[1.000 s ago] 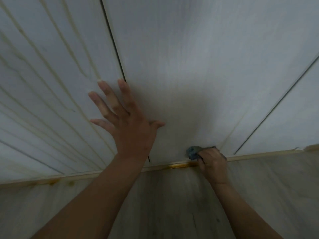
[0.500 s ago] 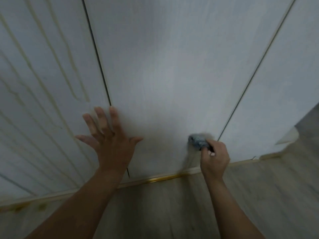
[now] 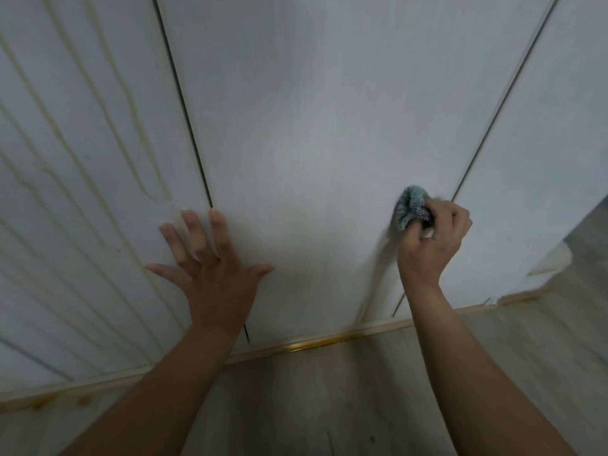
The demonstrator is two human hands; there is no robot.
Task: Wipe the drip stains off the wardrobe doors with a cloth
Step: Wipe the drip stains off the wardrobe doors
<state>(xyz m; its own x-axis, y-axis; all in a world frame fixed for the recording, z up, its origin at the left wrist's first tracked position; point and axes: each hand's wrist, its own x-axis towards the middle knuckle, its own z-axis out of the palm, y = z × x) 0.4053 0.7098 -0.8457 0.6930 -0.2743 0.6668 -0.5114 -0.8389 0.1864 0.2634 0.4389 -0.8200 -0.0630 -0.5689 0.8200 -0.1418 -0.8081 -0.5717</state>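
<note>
My R hand (image 3: 431, 245) grips the bunched blue cloth (image 3: 411, 205) and presses it on the middle wardrobe door (image 3: 312, 126), low near its right seam, to rub. L hand (image 3: 214, 268) lies flat, fingers spread, prob. to brace me. Yellow drip stains (image 3: 144, 166) cover the left door (image 3: 82, 258).

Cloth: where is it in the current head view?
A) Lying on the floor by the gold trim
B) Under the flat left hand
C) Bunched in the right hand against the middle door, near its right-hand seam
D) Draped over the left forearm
C: the cloth is bunched in the right hand against the middle door, while the left hand lies flat with spread fingers and holds nothing.
</note>
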